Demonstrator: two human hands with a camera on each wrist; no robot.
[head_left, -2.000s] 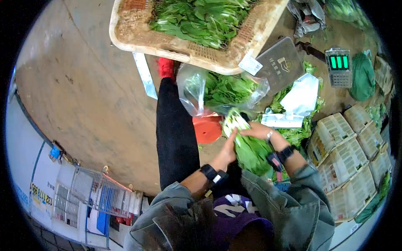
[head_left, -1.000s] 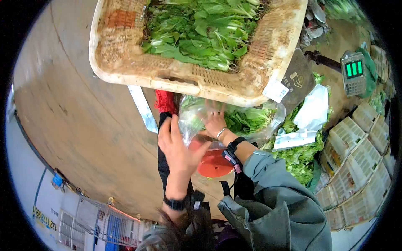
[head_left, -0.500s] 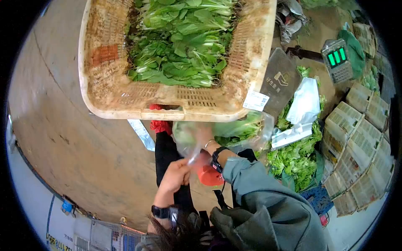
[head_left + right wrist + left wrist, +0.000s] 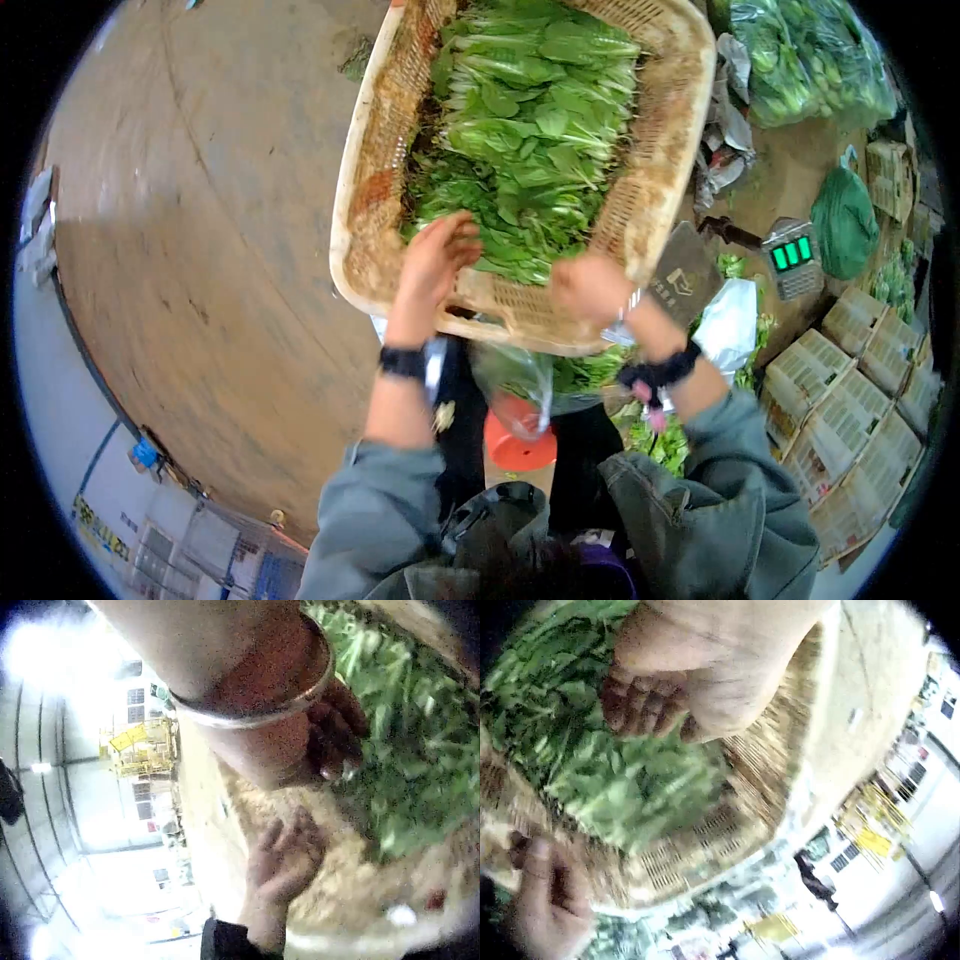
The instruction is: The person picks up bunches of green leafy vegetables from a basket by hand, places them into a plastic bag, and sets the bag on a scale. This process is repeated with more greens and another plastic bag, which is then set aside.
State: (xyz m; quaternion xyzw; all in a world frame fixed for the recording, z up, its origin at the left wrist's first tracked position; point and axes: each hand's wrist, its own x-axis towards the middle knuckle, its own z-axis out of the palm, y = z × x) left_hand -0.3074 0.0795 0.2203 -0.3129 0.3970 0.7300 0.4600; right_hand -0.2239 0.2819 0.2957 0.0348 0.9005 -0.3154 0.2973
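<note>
A dirty white plastic crate (image 4: pixel 345 225) holds rows of leafy greens with pale stems (image 4: pixel 540 120). Over its near left part hovers my left hand (image 4: pixel 432 262), fingers loosely bent and nothing in them. My right hand (image 4: pixel 590 288), blurred, is at the near right part of the crate, its fingers bent close to the greens (image 4: pixel 412 750) in the right wrist view. Nothing shows between those fingers in either wrist view. Below the crate's near edge, a clear plastic bag (image 4: pixel 515 375) with greens inside is partly hidden by the crate.
An orange-red round stool (image 4: pixel 520 440) sits between the person's legs. To the right are a white bag (image 4: pixel 728 325) on loose greens, a scale display (image 4: pixel 793 262), a green sack (image 4: pixel 845 222) and stacked pale crates (image 4: pixel 850 390). Bagged greens (image 4: pixel 815 60) lie at the far right.
A bunch of greens went from both hands into the clear bag. The left hand then let go of the bag's edge, the right hand came out, and both moved over the crate.
</note>
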